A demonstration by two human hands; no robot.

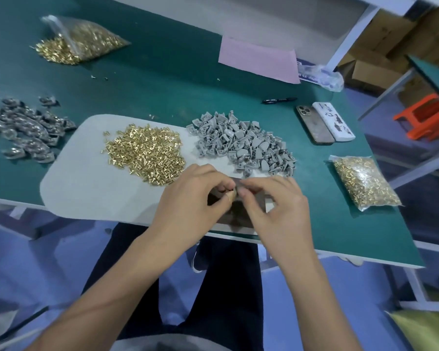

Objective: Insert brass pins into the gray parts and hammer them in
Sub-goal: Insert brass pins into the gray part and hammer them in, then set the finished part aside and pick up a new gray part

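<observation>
A: How do we seat the pin?
B: Our left hand (pixel 198 196) and right hand (pixel 271 201) pinch something small between fingertips near the tabletop's front edge; we cannot tell what. We align first, pressing straight.
A: Stock?
B: One loose brass pins (pixel 145 153) heap, one gray parts (pixel 241 143) heap, two bagged pin lots.

Pin pile (pixel 143 154) left of parts pile (pixel 243 144), both on mat (pixel 86 188) on desk (pixel 162 79). Phone (pixel 314 127) right; open pin bag (pixel 84 39) behind-left.
</observation>
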